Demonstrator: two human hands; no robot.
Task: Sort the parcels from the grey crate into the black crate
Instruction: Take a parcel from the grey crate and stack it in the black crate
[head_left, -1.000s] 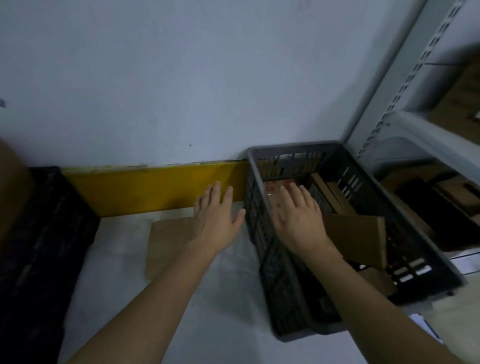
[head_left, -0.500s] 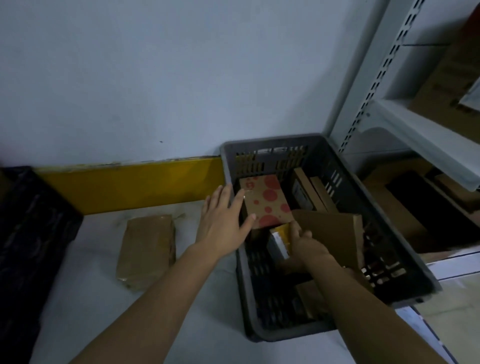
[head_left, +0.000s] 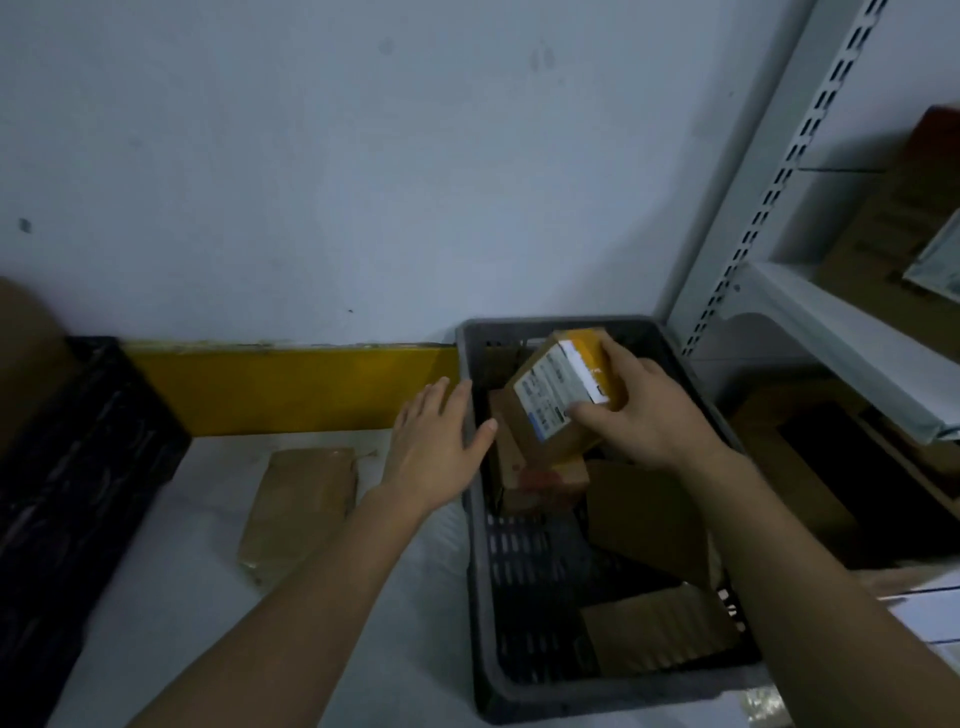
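- The right hand (head_left: 652, 415) is over the far half of the grey crate (head_left: 480, 597), its fingers (head_left: 621, 353) and thumb curled round a small yellow parcel with a white label (head_left: 563, 387), which it holds tilted above the other parcels.
- The left hand (head_left: 434, 441) is open, fingers straight and spread, the palm facing down at the left rim of the grey crate; the thumb tip reaches just over the rim. It holds nothing.
- Beneath the held parcel, in the far part of the crate, a brown cardboard box (head_left: 540, 467) lies with a reddish mark on its near face.
- Right of that box a larger plain brown parcel (head_left: 647, 519) leans, partly under the right forearm.
- At the near right corner of the crate is another flat brown cardboard parcel (head_left: 657, 634).
- The near left part of the crate shows its bare slotted wall and floor.
- On the white worktop (head_left: 171, 623), left of the grey crate and apart from it, a flat brown paper-wrapped parcel (head_left: 298, 509) lies near the left forearm.
- The black crate (head_left: 67, 467) stands at the far left edge of the worktop, well apart from the grey crate; what is inside it I cannot tell.
- A yellow strip (head_left: 291, 387) runs along the foot of the pale wall behind the worktop.
- To the right stands a grey metal shelf rack (head_left: 769, 171) with brown cardboard boxes (head_left: 893, 218) on its shelves.
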